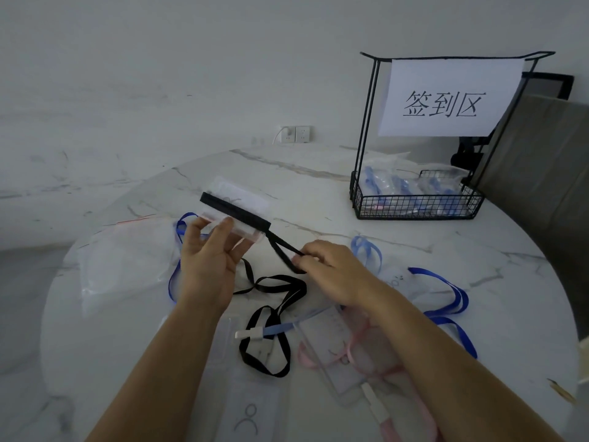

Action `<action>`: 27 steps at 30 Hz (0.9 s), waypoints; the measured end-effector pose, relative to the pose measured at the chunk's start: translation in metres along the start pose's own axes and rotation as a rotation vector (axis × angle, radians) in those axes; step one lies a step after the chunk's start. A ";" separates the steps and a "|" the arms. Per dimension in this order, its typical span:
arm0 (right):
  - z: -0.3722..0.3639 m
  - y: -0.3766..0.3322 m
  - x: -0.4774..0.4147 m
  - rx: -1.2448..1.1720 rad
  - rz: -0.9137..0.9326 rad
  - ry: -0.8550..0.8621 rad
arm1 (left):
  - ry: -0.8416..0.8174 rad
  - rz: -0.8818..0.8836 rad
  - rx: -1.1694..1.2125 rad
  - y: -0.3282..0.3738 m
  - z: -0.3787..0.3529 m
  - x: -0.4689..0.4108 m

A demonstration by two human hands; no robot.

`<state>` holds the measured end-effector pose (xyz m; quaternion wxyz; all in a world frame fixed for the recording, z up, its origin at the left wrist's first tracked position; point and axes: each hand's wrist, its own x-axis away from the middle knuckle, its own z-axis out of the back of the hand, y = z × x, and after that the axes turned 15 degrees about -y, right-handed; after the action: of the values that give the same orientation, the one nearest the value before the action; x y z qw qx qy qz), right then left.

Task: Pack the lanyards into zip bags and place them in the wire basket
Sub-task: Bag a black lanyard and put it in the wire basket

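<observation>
My left hand (208, 260) holds a clear badge holder (237, 204) up off the table, with a black lanyard strap (236, 210) wound across it. My right hand (331, 269) pinches the same black strap just to the right of the holder. The rest of the strap (271, 314) trails in loops down onto the marble table (318, 173). A pile of clear zip bags (127, 260) lies at the left. The black wire basket (417, 202) stands at the back right and holds several packed bags with blue lanyards.
Blue lanyards (452, 301) with badge holders lie to the right, a pink lanyard (360, 355) with its holder near my right forearm, another clear holder (251, 406) at the front. A paper sign (446, 97) hangs on the basket frame. A chair (541, 161) stands behind.
</observation>
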<state>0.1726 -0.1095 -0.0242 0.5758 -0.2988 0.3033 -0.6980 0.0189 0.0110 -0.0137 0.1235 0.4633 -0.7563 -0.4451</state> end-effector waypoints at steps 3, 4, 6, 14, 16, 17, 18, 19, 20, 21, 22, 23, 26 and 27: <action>0.005 -0.006 0.008 -0.069 0.053 0.036 | 0.163 -0.020 -0.175 0.000 0.008 -0.003; 0.007 -0.008 0.010 -0.064 0.086 0.062 | 0.184 -0.026 -0.230 -0.001 0.009 -0.004; 0.008 -0.011 0.012 0.013 0.159 0.152 | 0.165 -0.037 -0.338 0.000 0.011 -0.004; 0.013 -0.001 0.007 0.232 0.311 0.391 | -0.386 0.072 -0.732 -0.004 0.001 0.007; 0.012 0.000 0.006 0.245 0.306 0.363 | -0.466 0.098 -0.783 -0.005 -0.003 0.011; 0.011 -0.001 0.006 0.229 0.312 0.363 | -0.491 0.108 -0.818 -0.005 -0.003 0.011; 0.010 -0.002 0.006 0.197 0.316 0.368 | -0.511 0.114 -0.856 -0.006 -0.002 0.011; 0.010 -0.004 0.006 0.149 0.313 0.374 | -0.524 0.118 -0.884 -0.008 -0.001 0.011; 0.010 -0.005 0.008 0.091 0.295 0.376 | -0.523 0.114 -0.894 -0.008 -0.001 0.011; 0.010 -0.006 0.008 0.029 0.270 0.372 | -0.508 0.107 -0.887 -0.009 -0.001 0.011; 0.011 -0.007 0.009 -0.023 0.244 0.368 | -0.479 0.096 -0.877 -0.010 -0.001 0.010; 0.011 -0.007 0.009 -0.064 0.218 0.362 | -0.434 0.079 -0.886 -0.010 -0.002 0.010; 0.010 -0.005 0.007 -0.104 0.139 0.344 | -0.290 0.028 -1.015 -0.013 -0.002 0.008; 0.010 -0.004 0.006 -0.108 0.117 0.341 | -0.252 0.007 -1.081 -0.013 0.000 0.007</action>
<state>0.1769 -0.1157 -0.0147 0.5388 -0.1885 0.4505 -0.6864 0.0228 0.0025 -0.0254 0.2539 0.2747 -0.4305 -0.8214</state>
